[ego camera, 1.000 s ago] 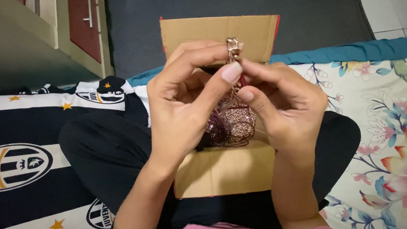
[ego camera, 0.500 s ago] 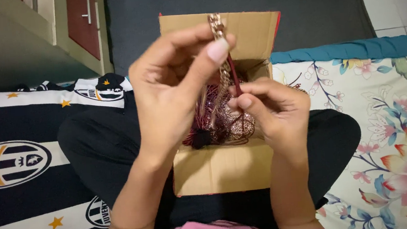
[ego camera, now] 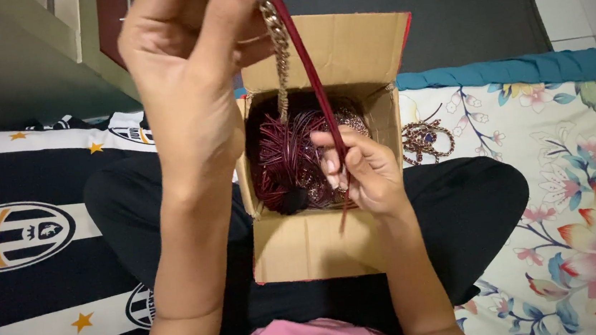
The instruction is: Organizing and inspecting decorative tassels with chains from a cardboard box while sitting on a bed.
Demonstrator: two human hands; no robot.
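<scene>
Two hands work above an open cardboard box point(ego camera: 334, 247) that rests on the person's crossed legs. The left hand point(ego camera: 187, 91) is raised high and close to the camera, fingers pinched shut on the top end of a dark red cord point(ego camera: 307, 66) and a gold chain point(ego camera: 278, 47) that hangs beside it. The right hand point(ego camera: 363, 172) sits lower, just over the box's mouth, fingers curled narrowly around the same cord, which runs taut between the two hands. Under the right hand, inside the box, lies a tangle point(ego camera: 290, 157) of dark red strands and beaded pieces, ending in a dark tassel point(ego camera: 292, 200). Just past the right hand, on the floral sheet point(ego camera: 573, 186), lies a small beaded chain piece point(ego camera: 426, 140). The likely trouble is snagging: the chain drops straight into the tangle, so a harder pull could drag the whole bundle up, knot the strands tighter, or strain a link. The light box could also tip off the legs.
</scene>
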